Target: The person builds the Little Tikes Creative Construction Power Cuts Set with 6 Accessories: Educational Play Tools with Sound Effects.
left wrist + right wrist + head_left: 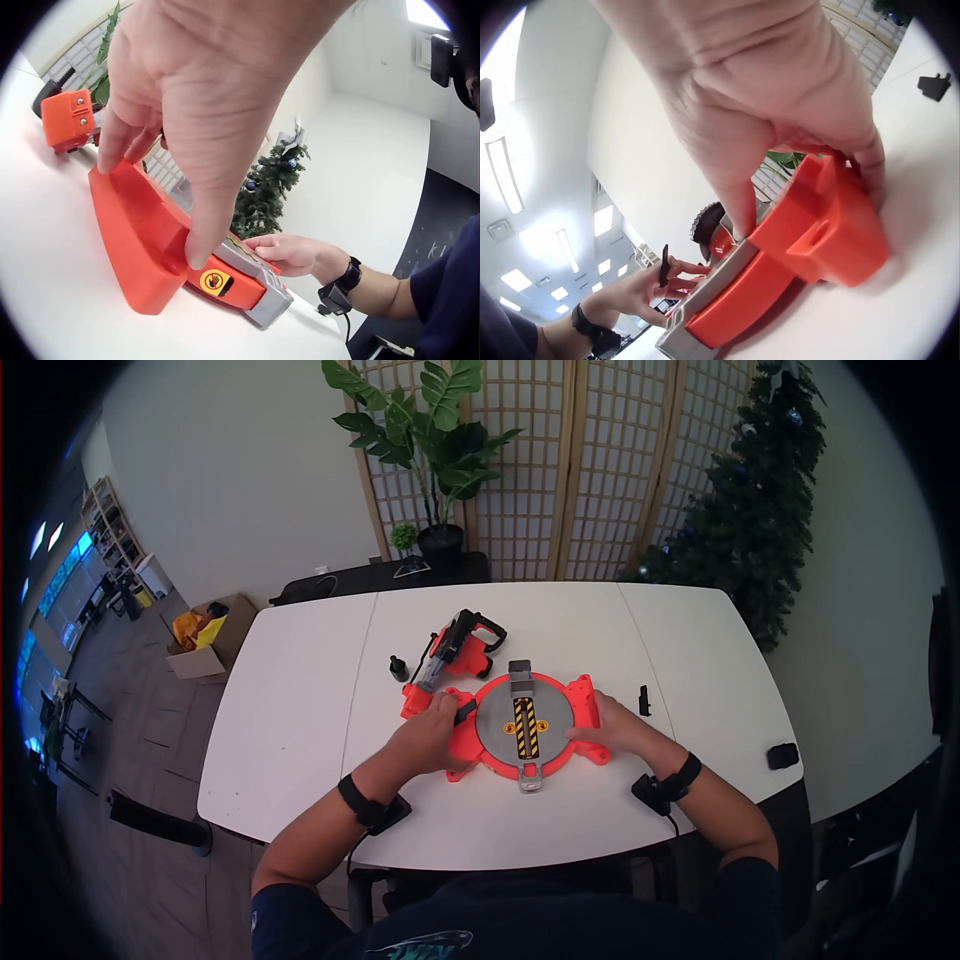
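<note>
An orange toy mitre saw base [465,746] with a round grey turntable [495,716] lies on the table. Yellow-black stripes run along the turntable's middle. My left hand [425,735] grips the base's left side, with thumb and fingers spread across it in the left wrist view. A small black piece [664,266] sticks up by the left fingers; how it is held, I cannot tell. On the other side, my right hand [622,726] holds the base's right end. Its thumb presses by the grey rim and its fingers wrap behind the orange foot [847,240].
Behind the base lies an orange, grey and black toy saw head [462,650]. Left of it stands a small black part [398,668]. A black clip-like part [644,701] lies to the right, and a dark block [783,756] sits at the table's right edge.
</note>
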A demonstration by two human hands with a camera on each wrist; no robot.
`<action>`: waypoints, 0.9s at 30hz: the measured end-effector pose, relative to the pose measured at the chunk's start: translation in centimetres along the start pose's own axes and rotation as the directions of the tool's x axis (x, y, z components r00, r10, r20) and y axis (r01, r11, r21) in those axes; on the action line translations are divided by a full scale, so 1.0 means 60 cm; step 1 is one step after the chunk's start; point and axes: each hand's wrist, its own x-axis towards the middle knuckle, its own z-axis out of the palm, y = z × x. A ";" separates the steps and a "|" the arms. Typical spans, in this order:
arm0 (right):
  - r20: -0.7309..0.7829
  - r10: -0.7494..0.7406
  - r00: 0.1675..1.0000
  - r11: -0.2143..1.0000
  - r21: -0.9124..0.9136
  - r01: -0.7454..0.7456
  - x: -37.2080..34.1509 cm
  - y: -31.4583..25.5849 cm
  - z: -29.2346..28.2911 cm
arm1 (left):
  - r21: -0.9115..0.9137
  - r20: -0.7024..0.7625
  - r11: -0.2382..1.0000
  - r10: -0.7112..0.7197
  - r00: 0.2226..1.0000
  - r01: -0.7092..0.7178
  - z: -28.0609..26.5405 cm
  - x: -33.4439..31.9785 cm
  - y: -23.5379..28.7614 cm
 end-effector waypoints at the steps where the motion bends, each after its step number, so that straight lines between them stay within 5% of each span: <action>1: -0.001 0.002 1.000 1.000 0.000 -0.002 -0.001 0.000 0.002 | 0.002 0.008 1.000 -0.021 1.000 0.021 -0.001 -0.001 0.001; 7: -0.074 0.041 0.996 0.960 -0.273 -0.059 -0.001 0.002 0.012 | 0.030 -0.034 0.999 0.040 0.999 -0.039 0.003 -0.004 -0.014; 9: -0.016 0.155 0.988 0.912 -0.381 -0.150 -0.010 -0.035 0.004 | 0.038 -0.031 0.999 0.036 0.999 -0.035 0.004 -0.002 -0.015; 27: 0.011 0.122 0.993 0.831 -0.549 -0.096 -0.010 -0.053 -0.001 | 0.032 0.040 0.999 -0.010 0.999 0.009 -0.008 -0.002 -0.007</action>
